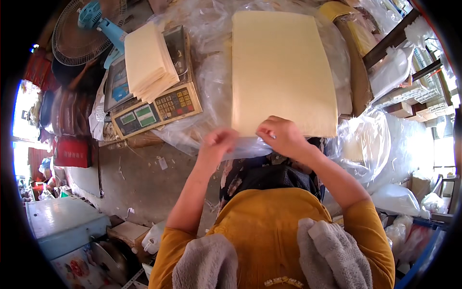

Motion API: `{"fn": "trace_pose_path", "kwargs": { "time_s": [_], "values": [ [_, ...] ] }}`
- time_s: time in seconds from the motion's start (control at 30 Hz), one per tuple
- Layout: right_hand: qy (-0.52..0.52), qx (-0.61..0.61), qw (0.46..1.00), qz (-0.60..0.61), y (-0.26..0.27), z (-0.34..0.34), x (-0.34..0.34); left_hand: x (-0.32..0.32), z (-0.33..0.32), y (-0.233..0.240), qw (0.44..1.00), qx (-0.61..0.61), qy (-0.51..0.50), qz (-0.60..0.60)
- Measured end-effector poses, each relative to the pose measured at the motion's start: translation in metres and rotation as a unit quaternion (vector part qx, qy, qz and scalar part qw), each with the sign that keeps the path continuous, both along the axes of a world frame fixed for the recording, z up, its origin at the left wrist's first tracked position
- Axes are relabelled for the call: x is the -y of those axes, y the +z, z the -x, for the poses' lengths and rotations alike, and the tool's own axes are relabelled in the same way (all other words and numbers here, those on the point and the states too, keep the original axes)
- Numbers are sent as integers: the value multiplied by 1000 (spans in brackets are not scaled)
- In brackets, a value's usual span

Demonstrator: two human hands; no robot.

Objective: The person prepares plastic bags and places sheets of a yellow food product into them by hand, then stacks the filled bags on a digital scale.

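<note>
A stack of large cream-coloured sheets [281,72] lies on clear plastic film [213,86] before me. My left hand [219,140] is at the stack's near left corner, blurred, its fingers curled; whether it holds anything does not show. My right hand [279,135] is over the stack's near edge, with thumb and fingertips close together at the clear plastic; a grip on the film cannot be made out. To the left, a bundle of smaller folded cream sheets [148,61] rests on the tray of a digital weighing scale [158,110] with a keypad.
A blue electric fan [90,18] stands at the far left, with part of another person's arm [80,77] near it. Cardboard [355,72] and a dark metal frame [391,39] border the right side. A pale blue cabinet [66,220] is at the lower left.
</note>
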State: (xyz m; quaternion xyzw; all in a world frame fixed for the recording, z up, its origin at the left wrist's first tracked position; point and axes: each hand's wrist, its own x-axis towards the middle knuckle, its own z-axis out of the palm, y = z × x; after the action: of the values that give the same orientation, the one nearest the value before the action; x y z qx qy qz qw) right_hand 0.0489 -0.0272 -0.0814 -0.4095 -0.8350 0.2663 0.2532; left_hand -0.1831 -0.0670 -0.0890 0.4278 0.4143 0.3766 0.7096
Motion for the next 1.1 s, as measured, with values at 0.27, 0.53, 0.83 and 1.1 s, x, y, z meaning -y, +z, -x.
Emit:
{"fn": "trace_pose_path", "kwargs": {
  "time_s": [0.27, 0.53, 0.83, 1.1],
  "values": [
    [69, 230, 930, -278, -21, 33, -15, -12, -6, -11, 969, -98, 222, -37],
    [-162, -114, 953, 228, -3, -11, -58, -21, -34, -20, 896, -292, 147, -300],
    [-102, 101, 989, -39, -38, -24, -32, -41, -74, -49, 772, -417, 104, -468],
    [-220, -65, 942, -245, 155, -52, -99, -43, -78, -45, 725, -484, 58, -486]
  ]
}}
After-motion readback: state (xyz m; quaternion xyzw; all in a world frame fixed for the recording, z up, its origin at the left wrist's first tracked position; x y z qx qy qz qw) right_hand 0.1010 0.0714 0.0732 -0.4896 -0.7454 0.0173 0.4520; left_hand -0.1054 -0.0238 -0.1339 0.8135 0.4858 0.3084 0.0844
